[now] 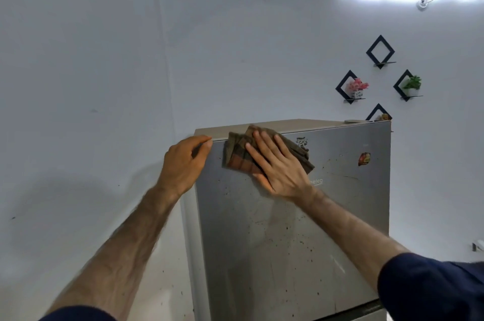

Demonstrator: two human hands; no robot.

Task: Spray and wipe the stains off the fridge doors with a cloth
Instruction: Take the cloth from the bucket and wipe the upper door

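Wiping is under way: the right hand (277, 166) presses a folded brown checked cloth (239, 154) flat-palmed against the grey steel upper fridge door (301, 229) at its 11 o'clock corner. The left hand (183, 161) pinches the door's top-left edge. Dark specks toward 6 o'clock likely need the next strokes.

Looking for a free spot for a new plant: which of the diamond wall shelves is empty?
The topmost diamond shelf; those below it each hold something.

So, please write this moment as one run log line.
right hand: presses cloth on fridge door | left hand: grips door edge | stains remain
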